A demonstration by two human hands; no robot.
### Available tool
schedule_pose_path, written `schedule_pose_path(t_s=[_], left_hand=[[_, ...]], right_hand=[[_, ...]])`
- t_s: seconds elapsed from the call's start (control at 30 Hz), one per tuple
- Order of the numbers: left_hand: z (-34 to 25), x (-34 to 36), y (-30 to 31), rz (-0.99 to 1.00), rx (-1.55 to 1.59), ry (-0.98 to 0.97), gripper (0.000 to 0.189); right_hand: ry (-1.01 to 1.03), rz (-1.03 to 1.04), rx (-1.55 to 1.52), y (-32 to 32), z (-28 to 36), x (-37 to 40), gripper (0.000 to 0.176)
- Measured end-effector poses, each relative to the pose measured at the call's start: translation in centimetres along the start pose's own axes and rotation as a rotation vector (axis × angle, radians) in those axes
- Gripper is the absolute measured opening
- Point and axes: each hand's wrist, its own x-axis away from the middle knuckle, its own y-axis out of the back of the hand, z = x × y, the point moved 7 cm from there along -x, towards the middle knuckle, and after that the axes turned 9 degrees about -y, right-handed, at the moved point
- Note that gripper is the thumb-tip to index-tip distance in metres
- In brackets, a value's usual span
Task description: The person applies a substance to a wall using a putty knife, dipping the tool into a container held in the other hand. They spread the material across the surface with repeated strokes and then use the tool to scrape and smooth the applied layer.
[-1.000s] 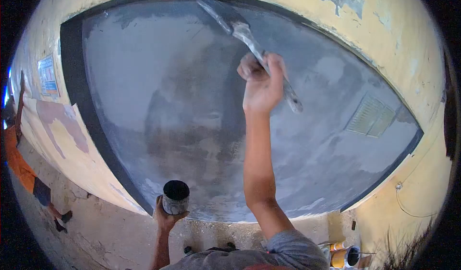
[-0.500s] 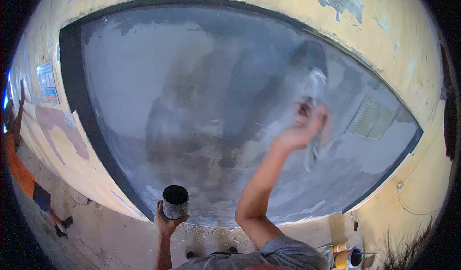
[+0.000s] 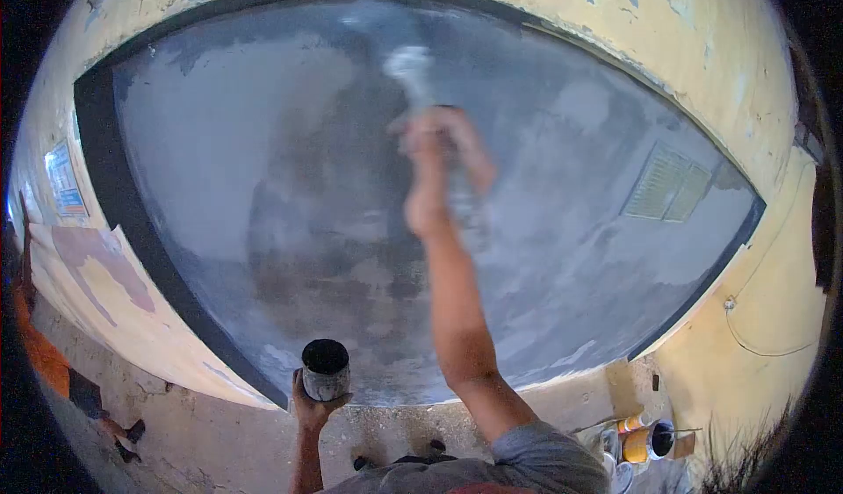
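My left hand [image 3: 313, 409] is wrapped round a small paint can [image 3: 331, 384], held upright low before the wall, dark inside. Up at the top of the grey-painted wall panel [image 3: 211, 143], my right hand [image 3: 448, 138] grips a paintbrush [image 3: 409, 62], its fingers smeared by motion. The brush's blurred head overlaps the panel's upper part, close below the black border [image 3: 94, 134]. Patches of darker and lighter grey cover the panel.
A pale grille [image 3: 666, 185] sits at the panel's right. Yellow paint peels from the surrounding wall [image 3: 720, 64]. Paint buckets [image 3: 645, 441] lie at the lower right. A person in orange [image 3: 44, 345] is at the far left, and a small sign [image 3: 64, 178] hangs there.
My right hand has swept up and left across the panel with the paintbrush. The view has shifted slightly; my left hand still holds the can in about the same place.
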Motion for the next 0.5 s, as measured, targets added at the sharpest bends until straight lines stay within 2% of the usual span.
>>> schedule_pose_path(t_s=[0.03,0.1,0.17,0.23,0.27,0.33,0.43,0.5], left_hand=[[0.1,-0.1,-0.3,0.029,-0.021,-0.027,0.08],[-1.2,-0.6,-1.0,0.051,-0.04,-0.038,0.08],[-2.6,-0.9,-1.8,0.066,-0.056,-0.051,0.08],[-3.3,-1.1,-2.6,0.122,-0.015,-0.05,0.08],[-2.8,-1.1,-2.7,0.125,-0.015,-0.05,0.08],[-0.3,-0.6,-3.1,0.123,0.139,0.04,0.079],[-0.1,-0.5,-3.2,0.114,0.091,-0.034,0.081],[-1.7,-0.5,-3.4,0.122,0.058,-0.051,0.081]], right_hand=[[-0.07,-0.058,0.088,3.5,-0.7,-0.6,0.016],[0.1,-0.206,0.294,9.4,0.7,-1.1,0.026],[0.074,-0.358,0.462,16.1,-0.8,-0.9,0.029],[0.165,-0.548,0.144,18.5,1.8,-0.1,0.026],[0.166,-0.55,0.146,18.8,2.7,0.0,0.026],[0.122,-0.681,0.144,19.8,3.6,0.6,0.023],[0.046,-0.659,0.01,16.3,0.2,0.3,0.02],[-0.027,-0.392,-0.084,10.1,-0.5,-0.1,0.019]])
